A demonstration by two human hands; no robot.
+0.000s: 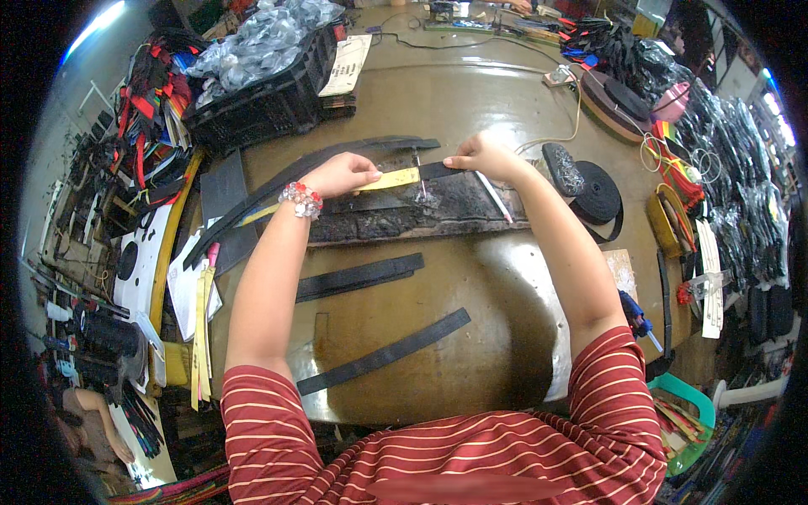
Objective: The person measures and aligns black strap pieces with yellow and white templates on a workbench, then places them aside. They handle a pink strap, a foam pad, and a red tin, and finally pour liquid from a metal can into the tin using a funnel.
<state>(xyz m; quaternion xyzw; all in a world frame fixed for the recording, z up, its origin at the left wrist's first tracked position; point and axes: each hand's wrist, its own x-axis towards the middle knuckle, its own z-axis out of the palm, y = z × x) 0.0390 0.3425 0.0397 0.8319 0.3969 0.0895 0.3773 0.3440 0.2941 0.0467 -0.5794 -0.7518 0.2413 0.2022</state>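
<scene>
My left hand point(342, 174), with a beaded bracelet point(301, 201) at its wrist, pinches a flat yellow strip point(397, 179). The strip runs out to the left beneath my wrist. My right hand point(483, 158) pinches the end of a short piece of black webbing strap point(436, 170), which meets the end of the yellow strip. A thin upright metal piece point(417, 159) stands where the two meet; its kind is unclear. Below both hands lies a dark, scorched board point(379, 217). A white pen-like stick point(495, 198) rests across it near my right wrist.
Long black straps point(337, 151) curve behind my left hand. Cut strap lengths point(387, 351) lie in front on the table point(471, 93). A strap roll point(596, 192) sits at right. A black crate point(261, 109) of plastic bags stands back left; a cable point(579, 109) crosses back right.
</scene>
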